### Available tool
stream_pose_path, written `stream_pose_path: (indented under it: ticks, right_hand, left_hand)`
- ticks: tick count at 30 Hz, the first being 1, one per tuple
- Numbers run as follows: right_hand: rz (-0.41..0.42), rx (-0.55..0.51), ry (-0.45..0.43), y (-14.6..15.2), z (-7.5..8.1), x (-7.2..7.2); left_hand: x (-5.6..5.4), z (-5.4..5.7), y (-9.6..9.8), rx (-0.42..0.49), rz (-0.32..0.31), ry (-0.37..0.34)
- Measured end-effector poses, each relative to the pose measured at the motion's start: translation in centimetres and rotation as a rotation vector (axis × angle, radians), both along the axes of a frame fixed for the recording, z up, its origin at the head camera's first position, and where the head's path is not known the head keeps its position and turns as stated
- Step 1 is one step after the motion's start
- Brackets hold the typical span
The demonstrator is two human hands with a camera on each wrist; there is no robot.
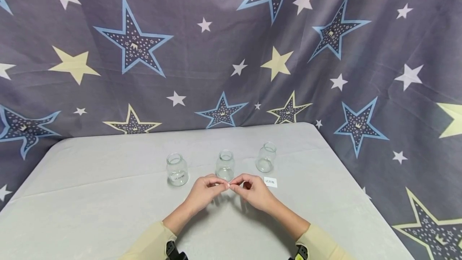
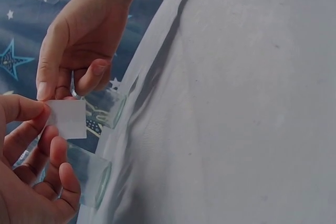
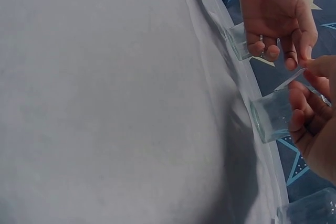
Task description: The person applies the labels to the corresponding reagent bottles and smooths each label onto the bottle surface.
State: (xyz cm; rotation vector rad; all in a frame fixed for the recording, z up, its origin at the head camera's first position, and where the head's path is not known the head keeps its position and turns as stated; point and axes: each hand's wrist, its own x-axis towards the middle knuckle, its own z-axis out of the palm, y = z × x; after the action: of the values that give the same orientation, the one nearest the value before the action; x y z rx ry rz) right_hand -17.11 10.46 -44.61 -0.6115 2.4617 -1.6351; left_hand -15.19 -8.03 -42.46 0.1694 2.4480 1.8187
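A small white rectangular label [image 2: 68, 121] is pinched at a corner by the thumb and forefinger of my left hand [image 1: 203, 191]. My right hand [image 1: 255, 192] pinches the same label, its fingertips meeting the left ones in front of the middle glass jar [image 1: 225, 161]. In the right wrist view the label appears nearly edge-on, as a thin strip. The other fingers of both hands are loosely bent. Just behind the hands, the middle jar stands upright and lidless, its lower part partly covered by the fingers.
On the left stands a glass jar [image 1: 175, 163] with a label bearing dark writing low on its side. Another lidless glass jar [image 1: 266, 157] is at the back right. A white label with writing [image 1: 270, 182] lies on the white-covered table [image 1: 108, 196]. Behind hangs a star-patterned curtain [image 1: 202, 63].
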Motion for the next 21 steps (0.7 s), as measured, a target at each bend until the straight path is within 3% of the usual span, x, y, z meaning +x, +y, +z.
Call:
stream_pose_path:
  ticks: [3,6,13,21]
  right_hand:
    - [0.001,-0.009,-0.008,0.0,0.0,0.0]
    - [-0.001,-0.017,-0.018,-0.1,0.0,0.0]
    - [-0.016,-0.025,-0.053,0.0,0.1,0.0]
    - [-0.067,-0.046,-0.070,-0.2,0.2,0.0]
  left_hand:
    - [-0.6,-1.3,-0.1,0.011,0.012,0.002]
    - [-0.9,-1.9,-0.2,0.023,0.009,0.012]
    - [-0.9,-2.1,-0.3,0.033,-0.002,0.029]
    - [-0.7,-2.1,0.0,0.023,0.030,0.059]
